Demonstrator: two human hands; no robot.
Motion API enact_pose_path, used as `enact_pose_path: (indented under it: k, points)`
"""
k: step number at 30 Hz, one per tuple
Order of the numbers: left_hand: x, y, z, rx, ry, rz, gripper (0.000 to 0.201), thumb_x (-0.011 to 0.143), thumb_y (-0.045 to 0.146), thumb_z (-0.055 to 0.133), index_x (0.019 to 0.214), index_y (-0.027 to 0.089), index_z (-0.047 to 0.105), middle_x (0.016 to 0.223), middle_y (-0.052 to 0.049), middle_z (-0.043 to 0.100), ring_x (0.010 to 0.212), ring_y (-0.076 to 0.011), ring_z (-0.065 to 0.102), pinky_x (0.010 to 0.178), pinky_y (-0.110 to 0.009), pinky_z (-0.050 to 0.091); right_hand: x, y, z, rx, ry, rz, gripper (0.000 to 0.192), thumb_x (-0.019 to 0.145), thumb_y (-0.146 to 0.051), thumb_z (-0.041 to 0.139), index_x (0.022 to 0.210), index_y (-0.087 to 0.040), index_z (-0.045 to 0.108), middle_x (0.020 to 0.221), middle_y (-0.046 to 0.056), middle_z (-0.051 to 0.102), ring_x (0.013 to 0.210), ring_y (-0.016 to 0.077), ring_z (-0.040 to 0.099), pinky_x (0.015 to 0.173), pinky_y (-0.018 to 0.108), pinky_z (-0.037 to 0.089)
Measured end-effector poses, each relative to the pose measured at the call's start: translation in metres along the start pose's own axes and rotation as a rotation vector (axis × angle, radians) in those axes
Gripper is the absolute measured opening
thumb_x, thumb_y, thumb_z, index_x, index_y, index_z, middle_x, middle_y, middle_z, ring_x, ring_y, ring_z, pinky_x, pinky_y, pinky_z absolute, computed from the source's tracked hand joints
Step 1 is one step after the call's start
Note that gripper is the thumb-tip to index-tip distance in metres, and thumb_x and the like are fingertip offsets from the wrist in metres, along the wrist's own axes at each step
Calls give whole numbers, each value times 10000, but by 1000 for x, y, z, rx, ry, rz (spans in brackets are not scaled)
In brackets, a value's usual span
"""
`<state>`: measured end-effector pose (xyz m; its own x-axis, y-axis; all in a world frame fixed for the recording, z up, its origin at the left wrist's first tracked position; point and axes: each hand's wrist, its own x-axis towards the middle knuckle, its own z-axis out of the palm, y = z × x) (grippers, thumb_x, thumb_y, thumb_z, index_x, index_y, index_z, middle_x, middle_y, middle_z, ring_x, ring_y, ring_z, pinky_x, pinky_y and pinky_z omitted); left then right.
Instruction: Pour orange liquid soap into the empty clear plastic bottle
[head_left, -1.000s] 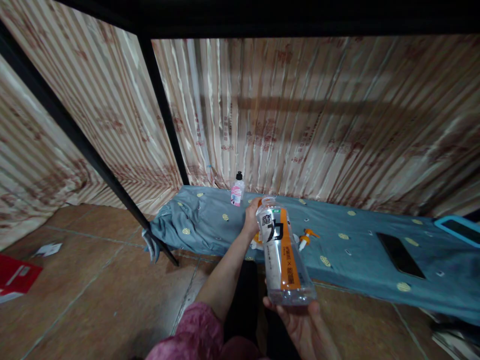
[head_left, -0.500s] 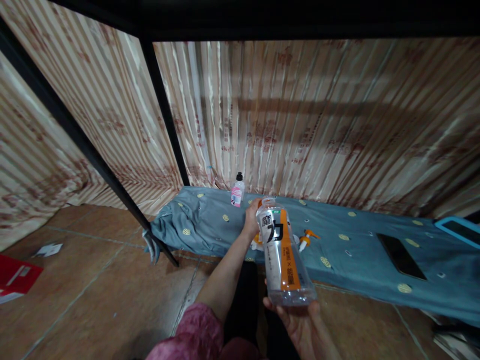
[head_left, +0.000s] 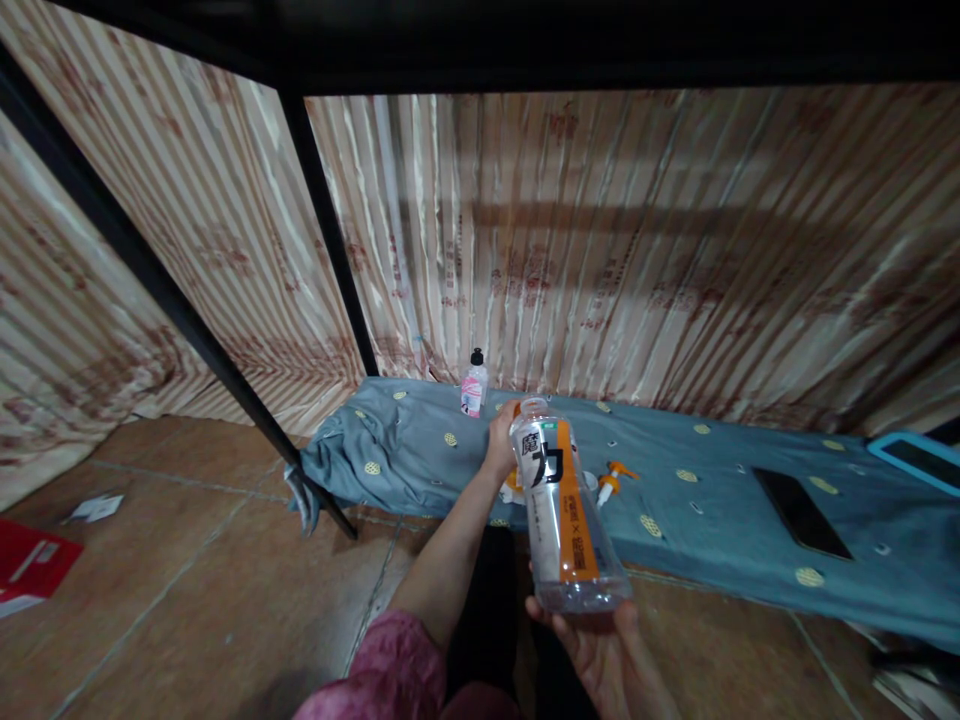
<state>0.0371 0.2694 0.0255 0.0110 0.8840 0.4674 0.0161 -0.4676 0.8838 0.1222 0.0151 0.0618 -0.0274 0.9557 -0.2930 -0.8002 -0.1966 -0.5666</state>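
Up close, right hand [head_left: 600,645] holds clear empty-looking bottle [head_left: 562,510] upright.

Low bunk space, clutter bunched mid-mat, open tile in front

Black metal bed frame [head_left: 480,45] caps headroom above; slanted black post [head_left: 330,250] and striped satin curtain [head_left: 675,260] close off back and left. On blue patterned bedsheet [head_left: 720,520]: small pink-label bottle with black cap [head_left: 474,384] at the back edge, orange-white pump nozzle [head_left: 611,480] mid-mat, black phone [head_left: 801,512] and teal-framed tablet [head_left: 915,458] to the right. Bare sheet between nozzle and phone. Brown tiled floor [head_left: 187,580] open, red paper [head_left: 26,565] far left.
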Motion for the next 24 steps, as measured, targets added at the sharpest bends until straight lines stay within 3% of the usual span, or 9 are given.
enact_pose_path:
  k: [12,24]
  points:
    - [0,-3,0,32,-31,83,154,812,269,565,893,162,642,878,-48,665,881,-195,617,834,-319,482,-1,-1,4,16,-4,-3,370,657,-498,797,918,-236,785,955,89,803,849,298,749,697,233,603]
    - [0,-6,0,39,-33,73,126,805,252,569,861,162,637,852,-46,672,897,-201,628,860,-332,490,0,-1,2,8,-15,11,359,646,-493,805,906,-246,787,962,85,802,857,299,748,687,227,604]
